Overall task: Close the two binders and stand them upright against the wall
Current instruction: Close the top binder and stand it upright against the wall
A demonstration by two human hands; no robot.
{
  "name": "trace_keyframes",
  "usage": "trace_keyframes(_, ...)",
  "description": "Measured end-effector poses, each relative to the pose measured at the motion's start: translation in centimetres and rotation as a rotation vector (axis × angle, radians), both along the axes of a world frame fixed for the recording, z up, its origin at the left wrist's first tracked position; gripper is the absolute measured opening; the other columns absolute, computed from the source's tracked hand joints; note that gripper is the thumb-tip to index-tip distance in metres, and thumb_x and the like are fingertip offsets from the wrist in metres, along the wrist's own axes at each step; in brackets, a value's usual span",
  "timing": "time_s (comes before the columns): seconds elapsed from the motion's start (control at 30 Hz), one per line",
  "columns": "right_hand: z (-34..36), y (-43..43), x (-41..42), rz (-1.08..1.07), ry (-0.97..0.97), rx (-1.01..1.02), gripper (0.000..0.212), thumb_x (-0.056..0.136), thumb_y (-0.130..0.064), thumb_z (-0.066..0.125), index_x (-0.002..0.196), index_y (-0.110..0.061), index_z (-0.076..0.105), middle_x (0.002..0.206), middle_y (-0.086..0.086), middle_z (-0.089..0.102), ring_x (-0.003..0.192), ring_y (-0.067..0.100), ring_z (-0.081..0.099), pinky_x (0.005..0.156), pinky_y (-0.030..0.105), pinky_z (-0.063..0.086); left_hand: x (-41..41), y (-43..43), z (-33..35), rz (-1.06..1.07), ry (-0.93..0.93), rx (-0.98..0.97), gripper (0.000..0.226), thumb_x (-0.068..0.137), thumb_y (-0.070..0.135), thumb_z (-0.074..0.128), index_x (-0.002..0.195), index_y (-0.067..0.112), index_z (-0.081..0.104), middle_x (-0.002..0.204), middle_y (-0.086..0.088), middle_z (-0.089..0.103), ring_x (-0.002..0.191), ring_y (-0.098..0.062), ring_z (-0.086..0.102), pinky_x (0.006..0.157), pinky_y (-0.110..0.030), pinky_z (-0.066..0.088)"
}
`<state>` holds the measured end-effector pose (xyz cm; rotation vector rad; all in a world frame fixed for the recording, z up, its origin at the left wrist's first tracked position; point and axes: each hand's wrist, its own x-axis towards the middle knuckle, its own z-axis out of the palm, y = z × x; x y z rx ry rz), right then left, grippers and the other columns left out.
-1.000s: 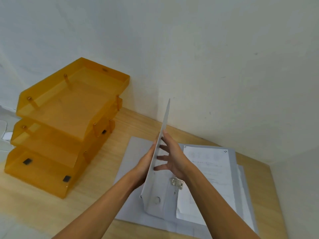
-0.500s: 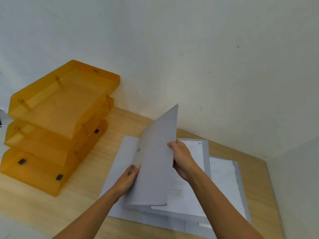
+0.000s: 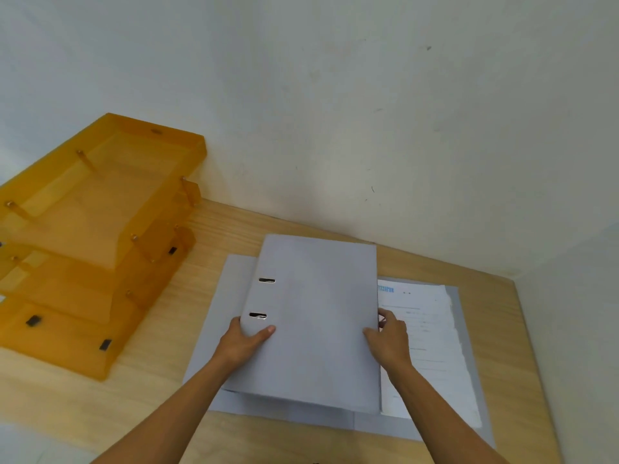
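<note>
A grey lever-arch binder (image 3: 318,316) lies flat and closed on top of a second grey binder (image 3: 469,380), which is spread open on the wooden desk. The open binder shows a stack of printed sheets (image 3: 425,333) on its right half. My left hand (image 3: 243,343) grips the closed binder at its spine edge, thumb on the cover near the lower ring slot. My right hand (image 3: 388,339) holds the binder's right edge, fingers curled under the cover.
A stack of three orange translucent letter trays (image 3: 97,236) stands at the left against the white wall (image 3: 368,128). The wooden desk (image 3: 207,236) meets a side wall at the right, forming a corner behind the binders.
The top binder's cover swung down from upright to flat, so the binder is now closed. My left hand moved to the spine edge and my right hand to the cover's right edge.
</note>
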<state>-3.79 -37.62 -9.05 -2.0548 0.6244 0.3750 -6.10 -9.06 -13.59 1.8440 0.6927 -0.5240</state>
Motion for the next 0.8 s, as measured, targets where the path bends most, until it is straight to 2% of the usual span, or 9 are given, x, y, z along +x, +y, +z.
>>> trace_keyframes(0.03,-0.4,-0.3,-0.2,0.002,0.013,-0.01,0.056,0.092,-0.009,0.065,0.145,-0.009,0.045,0.138,0.02,0.054,0.122,0.034,0.057,0.1,0.04,0.051,0.1,0.0,-0.1,-0.002,-0.001,0.007,0.087,0.075,0.056,0.079,0.143,0.014,0.043,0.138,-0.008,0.06,0.122,-0.03,0.061,0.102,-0.044,0.05)
trace_keyframes(0.17,-1.2,-0.4,-0.2,-0.022,0.043,0.089,0.06,0.095,-0.009,0.062,0.149,-0.012,0.035,0.143,0.018,0.055,0.122,0.034,0.059,0.091,0.033,0.049,0.2,0.0,-0.1,-0.007,0.007,0.003,0.083,0.073,0.053,0.082,0.138,0.014,0.049,0.134,-0.007,0.064,0.119,-0.03,0.063,0.104,-0.047,0.05)
trace_keyframes(0.3,-1.1,-0.7,0.6,-0.053,0.079,0.158,0.074,0.094,-0.009,0.065,0.156,-0.013,0.024,0.151,0.019,0.048,0.13,0.037,0.054,0.107,0.045,0.046,0.1,-0.2,0.0,0.013,-0.005,-0.025,0.08,0.074,0.049,0.083,0.138,0.015,0.051,0.132,-0.007,0.065,0.118,-0.029,0.064,0.102,-0.046,0.051)
trace_keyframes(0.43,0.2,-0.6,1.1,-0.003,0.008,0.269,0.062,0.096,-0.017,0.065,0.152,-0.019,0.039,0.14,0.011,0.058,0.122,0.034,0.061,0.103,0.046,0.051,-0.4,0.7,-0.1,0.075,-0.014,-0.146,0.07,0.075,0.045,0.083,0.133,0.018,0.055,0.125,-0.003,0.068,0.106,-0.022,0.068,0.088,-0.037,0.054)
trace_keyframes(0.5,0.8,0.1,1.3,-0.042,0.005,0.393,0.05,0.098,-0.023,0.062,0.146,-0.015,0.049,0.137,0.01,0.063,0.119,0.031,0.063,0.105,0.051,0.05,-0.6,1.2,0.0,0.088,-0.001,-0.22,0.065,0.078,0.042,0.082,0.132,0.018,0.057,0.12,-0.002,0.07,0.103,-0.021,0.07,0.083,-0.035,0.056)
trace_keyframes(0.6,1.7,1.0,1.6,-0.075,0.007,0.521,0.043,0.098,-0.022,0.061,0.14,-0.014,0.054,0.132,0.01,0.067,0.117,0.031,0.065,0.105,0.054,0.05,-0.8,2.0,0.2,0.1,0.007,-0.341,0.061,0.078,0.04,0.082,0.13,0.016,0.061,0.114,-0.003,0.077,0.098,-0.022,0.075,0.077,-0.033,0.059)
trace_keyframes(0.67,2.4,1.3,1.7,-0.074,0.004,0.567,0.039,0.097,-0.02,0.063,0.135,-0.013,0.058,0.127,0.01,0.07,0.113,0.032,0.068,0.102,0.055,0.052,-0.7,2.8,0.3,0.11,0.031,-0.439,0.064,0.074,0.046,0.081,0.128,0.017,0.063,0.112,-0.001,0.079,0.1,-0.021,0.076,0.081,-0.036,0.06)
trace_keyframes(0.73,2.7,1.1,1.6,-0.074,0.004,0.576,0.038,0.096,-0.019,0.064,0.133,-0.012,0.06,0.124,0.012,0.072,0.111,0.033,0.07,0.1,0.056,0.053,-0.6,3.4,0.3,0.134,0.079,-0.528,0.062,0.079,0.058,0.071,0.127,0.02,0.066,0.118,-0.001,0.077,0.111,-0.023,0.071,0.096,-0.042,0.054)
trace_keyframes(0.8,2.9,0.7,1.3,-0.074,0.011,0.592,0.038,0.095,-0.019,0.066,0.132,-0.012,0.061,0.123,0.013,0.073,0.111,0.036,0.07,0.099,0.057,0.054,-0.2,4.0,0.3,0.18,0.114,-0.602,0.064,0.085,0.067,0.058,0.125,0.019,0.069,0.119,-0.004,0.075,0.112,-0.026,0.067,0.095,-0.042,0.051)
